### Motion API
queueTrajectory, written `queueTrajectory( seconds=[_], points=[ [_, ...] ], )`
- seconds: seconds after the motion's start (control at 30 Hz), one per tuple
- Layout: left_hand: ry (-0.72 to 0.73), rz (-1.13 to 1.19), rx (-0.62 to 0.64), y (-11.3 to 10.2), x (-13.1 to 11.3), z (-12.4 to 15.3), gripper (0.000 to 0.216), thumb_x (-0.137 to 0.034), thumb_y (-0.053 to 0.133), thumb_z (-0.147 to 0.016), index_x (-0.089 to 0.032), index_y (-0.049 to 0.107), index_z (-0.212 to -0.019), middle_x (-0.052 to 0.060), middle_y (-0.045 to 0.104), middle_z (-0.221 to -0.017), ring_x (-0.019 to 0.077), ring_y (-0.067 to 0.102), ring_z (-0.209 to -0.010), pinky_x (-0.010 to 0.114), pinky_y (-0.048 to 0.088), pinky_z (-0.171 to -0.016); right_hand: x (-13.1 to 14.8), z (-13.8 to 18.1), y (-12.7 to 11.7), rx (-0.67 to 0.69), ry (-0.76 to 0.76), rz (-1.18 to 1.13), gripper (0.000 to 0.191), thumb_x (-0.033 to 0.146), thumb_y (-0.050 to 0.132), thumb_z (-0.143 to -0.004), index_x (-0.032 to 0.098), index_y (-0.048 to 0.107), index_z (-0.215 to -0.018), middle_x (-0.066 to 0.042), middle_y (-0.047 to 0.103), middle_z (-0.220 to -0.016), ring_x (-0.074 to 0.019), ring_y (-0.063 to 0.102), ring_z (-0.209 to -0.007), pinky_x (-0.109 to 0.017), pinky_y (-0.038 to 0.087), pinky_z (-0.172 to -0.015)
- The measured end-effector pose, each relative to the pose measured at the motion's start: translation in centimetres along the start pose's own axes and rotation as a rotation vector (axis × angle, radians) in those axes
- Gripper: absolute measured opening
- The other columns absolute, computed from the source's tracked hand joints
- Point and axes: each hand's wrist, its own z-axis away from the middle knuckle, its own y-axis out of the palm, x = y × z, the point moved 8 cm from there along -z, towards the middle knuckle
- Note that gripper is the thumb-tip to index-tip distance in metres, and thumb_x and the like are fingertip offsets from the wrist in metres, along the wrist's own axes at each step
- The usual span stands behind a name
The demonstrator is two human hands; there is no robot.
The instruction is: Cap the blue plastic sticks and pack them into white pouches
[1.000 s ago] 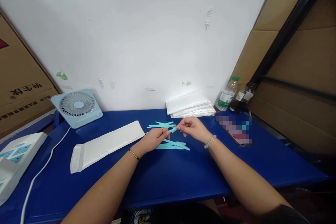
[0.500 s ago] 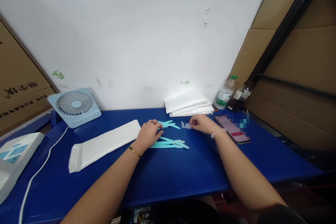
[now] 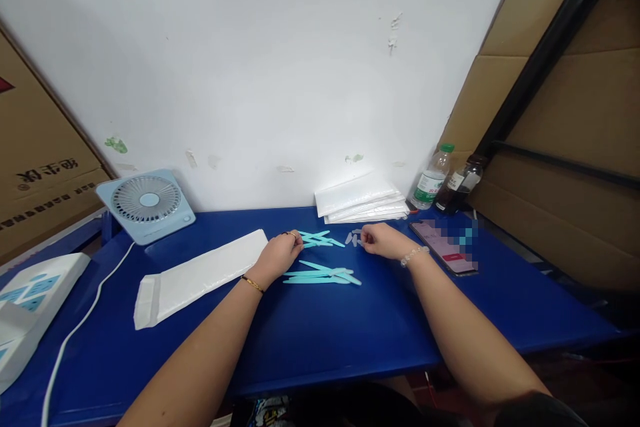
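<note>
Two groups of slim turquoise sticks, which look like eyebrow razors, lie on the blue table: a far group (image 3: 320, 239) and a near group (image 3: 325, 275). My left hand (image 3: 280, 255) is closed at the left ends of the far group, thumb and fingers pinched on a razor. Small translucent plastic caps (image 3: 353, 237) lie to the right of the far group. Above their right edge, my right hand (image 3: 383, 240) has its fingers curled together on a cap, mostly hidden by the fingertips. A long white padded envelope (image 3: 205, 277) lies left of my left hand.
A stack of white envelopes (image 3: 360, 197) lies against the wall. A phone (image 3: 443, 247) and two bottles (image 3: 431, 177) are at the right. At the left are a light blue fan (image 3: 147, 203), its white cable (image 3: 83, 320) and a white device with blue panels (image 3: 37, 300).
My left hand has drawn back slightly from over the near razors and now pinches at the far group. My right hand stays by the caps, its fingers curled tighter.
</note>
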Motion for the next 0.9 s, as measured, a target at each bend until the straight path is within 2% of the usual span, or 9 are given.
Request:
queueTrajectory(
  seconds=[0.1, 0.2, 0.3, 0.43, 0.53, 0.7, 0.9],
  points=[
    [0.021, 0.194, 0.038, 0.2, -0.5, 0.3, 0.024, -0.037, 0.034, -0.092, -0.021, 0.051, -0.089, 0.001, 0.059, -0.075, 0.0157, 0.054, -0.068, 0.026, 0.039, -0.062, 0.8, 0.3, -1.2, -0.087, -0.043, -0.182, 0.011, 0.028, 0.057, -0.078, 0.018, 0.061, -0.079, -0.001, 0.062, -0.066, -0.0129, 0.056, -0.058, -0.023, 0.041, -0.056],
    [0.069, 0.276, 0.095, 0.5, -1.4, 0.6, 0.031, -0.045, 0.034, -0.092, -0.021, 0.053, -0.089, -0.001, 0.057, -0.075, 0.0139, 0.050, -0.065, 0.025, 0.039, -0.061, 1.4, 0.4, -1.7, -0.120, -0.052, -0.325, 0.023, 0.039, 0.055, -0.081, 0.017, 0.062, -0.082, 0.000, 0.060, -0.063, -0.0121, 0.056, -0.053, -0.022, 0.042, -0.053],
    [0.113, 0.311, 0.195, 0.9, -2.4, 0.8, 0.038, -0.052, 0.038, -0.089, -0.020, 0.059, -0.088, 0.000, 0.060, -0.081, 0.0144, 0.052, -0.070, 0.024, 0.040, -0.064, 1.7, 0.4, -2.0, -0.149, -0.043, -0.441, 0.030, 0.046, 0.057, -0.080, 0.016, 0.063, -0.082, 0.000, 0.061, -0.063, -0.0119, 0.056, -0.052, -0.023, 0.043, -0.052],
    [0.134, 0.342, 0.256, 0.8, -3.0, 1.0, 0.046, -0.052, 0.034, -0.091, -0.021, 0.067, -0.090, 0.002, 0.065, -0.092, 0.0162, 0.055, -0.080, 0.024, 0.041, -0.070, 2.5, 0.7, -2.5, -0.163, -0.110, -0.627, 0.036, 0.045, 0.063, -0.078, 0.015, 0.065, -0.097, -0.003, 0.065, -0.068, -0.0153, 0.063, -0.064, -0.026, 0.050, -0.063],
    [0.104, 0.335, 0.257, 0.8, -2.7, 1.0, 0.048, -0.053, 0.034, -0.090, -0.020, 0.068, -0.092, 0.003, 0.065, -0.089, 0.0161, 0.054, -0.075, 0.024, 0.039, -0.066, 3.4, 1.0, -2.8, -0.157, -0.169, -0.657, 0.036, 0.043, 0.064, -0.077, 0.015, 0.067, -0.099, -0.004, 0.067, -0.071, -0.0159, 0.064, -0.066, -0.029, 0.052, -0.068],
    [0.108, 0.332, 0.243, 0.8, -2.5, 0.9, 0.050, -0.054, 0.033, -0.090, -0.018, 0.069, -0.092, 0.003, 0.063, -0.081, 0.0150, 0.051, -0.069, 0.024, 0.037, -0.062, 4.2, 1.1, -2.3, -0.121, -0.192, -0.636, 0.031, 0.040, 0.064, -0.079, 0.014, 0.068, -0.097, -0.005, 0.066, -0.071, -0.0155, 0.063, -0.065, -0.028, 0.052, -0.065],
    [0.118, 0.349, 0.256, 0.8, -3.0, 0.9, 0.049, -0.053, 0.034, -0.089, -0.018, 0.069, -0.090, 0.003, 0.063, -0.083, 0.0149, 0.051, -0.070, 0.024, 0.038, -0.062, 5.3, 0.8, -1.0, -0.074, -0.198, -0.653, 0.028, 0.039, 0.065, -0.077, 0.017, 0.070, -0.093, -0.004, 0.067, -0.071, -0.0158, 0.064, -0.065, -0.028, 0.051, -0.062]
  ],
)
